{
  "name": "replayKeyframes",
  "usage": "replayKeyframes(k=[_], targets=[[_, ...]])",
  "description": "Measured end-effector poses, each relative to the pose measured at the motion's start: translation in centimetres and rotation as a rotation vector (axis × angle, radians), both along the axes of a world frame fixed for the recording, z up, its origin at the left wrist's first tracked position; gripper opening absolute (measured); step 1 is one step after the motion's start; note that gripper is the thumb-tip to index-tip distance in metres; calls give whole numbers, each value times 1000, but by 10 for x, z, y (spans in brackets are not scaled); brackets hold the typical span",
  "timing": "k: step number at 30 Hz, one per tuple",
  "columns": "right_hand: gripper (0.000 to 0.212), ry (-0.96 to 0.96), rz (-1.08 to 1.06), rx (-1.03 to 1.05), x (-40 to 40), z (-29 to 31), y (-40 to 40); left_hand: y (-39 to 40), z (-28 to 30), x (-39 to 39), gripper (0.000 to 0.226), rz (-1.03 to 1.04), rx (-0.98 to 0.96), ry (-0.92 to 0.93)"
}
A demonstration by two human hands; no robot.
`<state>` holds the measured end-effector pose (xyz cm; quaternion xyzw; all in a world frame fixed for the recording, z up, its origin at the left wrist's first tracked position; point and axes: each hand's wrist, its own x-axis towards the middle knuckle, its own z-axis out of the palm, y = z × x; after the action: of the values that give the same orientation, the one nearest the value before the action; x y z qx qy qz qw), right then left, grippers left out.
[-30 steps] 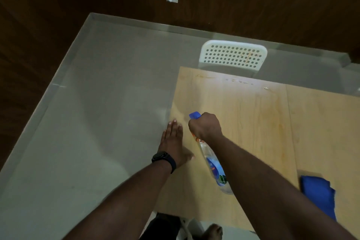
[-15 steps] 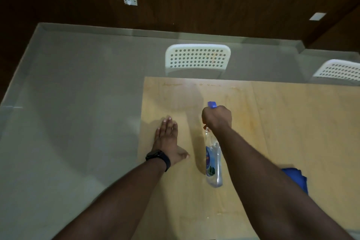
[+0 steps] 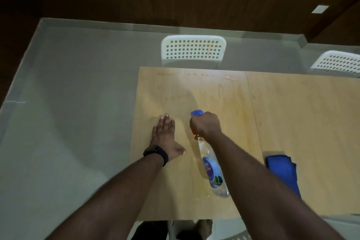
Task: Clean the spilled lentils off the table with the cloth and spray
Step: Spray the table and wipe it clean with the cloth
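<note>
Right hand (image 3: 206,124) curled round spray bottle (image 3: 213,169) over table (image 3: 292,115) middle. Left hand (image 3: 165,138) flat, fingers spread, near left edge. Blue cloth (image 3: 283,171) toward near right. Lentil bits (image 3: 200,74) along far edge.

The spray bottle (image 3: 212,169) in the right hand (image 3: 206,125) is clear with a blue nozzle, an orange neck and a blue label. Right of that forearm lies a deep blue cloth (image 3: 282,169). The table (image 3: 292,115) is pale wood; beyond the hands, a white chair (image 3: 193,49) dotted with holes. A black watch (image 3: 155,153) bands the left wrist.
</note>
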<state>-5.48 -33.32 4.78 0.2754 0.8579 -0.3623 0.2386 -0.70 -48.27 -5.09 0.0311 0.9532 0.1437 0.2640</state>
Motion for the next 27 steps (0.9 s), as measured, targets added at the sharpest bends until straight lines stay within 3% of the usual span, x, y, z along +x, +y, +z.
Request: replayKeyframes(k=[7,14,17,27], targets=[[17,-55,210,-32,66,-13,-21,2,-7,51,139,95,-39,5],[29,-26,13,30,104,-5,52,38,-1,102,146,93,-55,-17],[20,-56,-22,32,114,-3,82,56,0,118,142,97,-53,-23],[18,-61,160,-4,165,-5,84,83,-4,161,127,130,-64,-5]])
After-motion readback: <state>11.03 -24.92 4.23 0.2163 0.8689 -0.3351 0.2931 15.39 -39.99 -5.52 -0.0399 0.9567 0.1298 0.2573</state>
